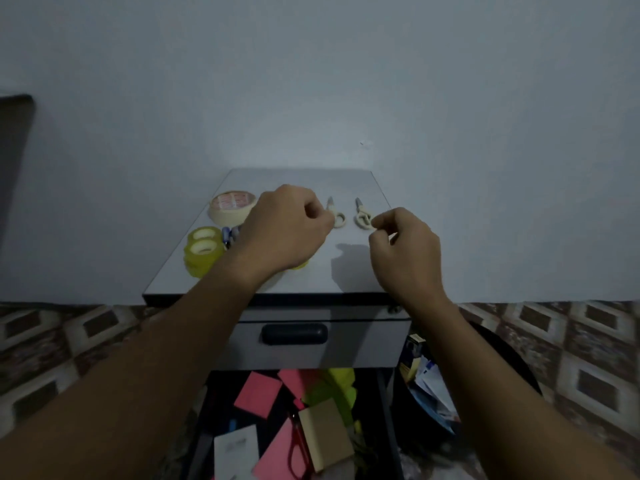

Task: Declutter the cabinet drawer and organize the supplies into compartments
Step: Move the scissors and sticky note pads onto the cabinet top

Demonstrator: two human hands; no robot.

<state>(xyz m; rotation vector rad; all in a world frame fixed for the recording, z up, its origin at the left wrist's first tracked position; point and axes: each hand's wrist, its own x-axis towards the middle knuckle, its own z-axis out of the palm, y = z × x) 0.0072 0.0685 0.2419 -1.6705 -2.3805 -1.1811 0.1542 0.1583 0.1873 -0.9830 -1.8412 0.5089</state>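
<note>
Two small cream scissors lie on the grey cabinet top (346, 271). My left hand (284, 233) has its fingertips curled at the handle of the left scissors (336, 213). With bent fingers my right hand (405, 251) touches the handle of the right scissors (363, 216). A masking tape roll (231, 206), yellow tape rolls (202, 251) and pens (229, 235) sit at the left of the top. Below, the open drawer (388, 410) holds pink sticky notes (258, 394), green notes (337, 388), a tan pad (327, 433), red scissors (298, 445) and a white card (236, 452).
A closed upper drawer with a dark handle (294, 334) sits between the top and the open drawer. A dark bin (491, 372) with papers and packets stands to the right of the cabinet. The wall is right behind, patterned floor on both sides.
</note>
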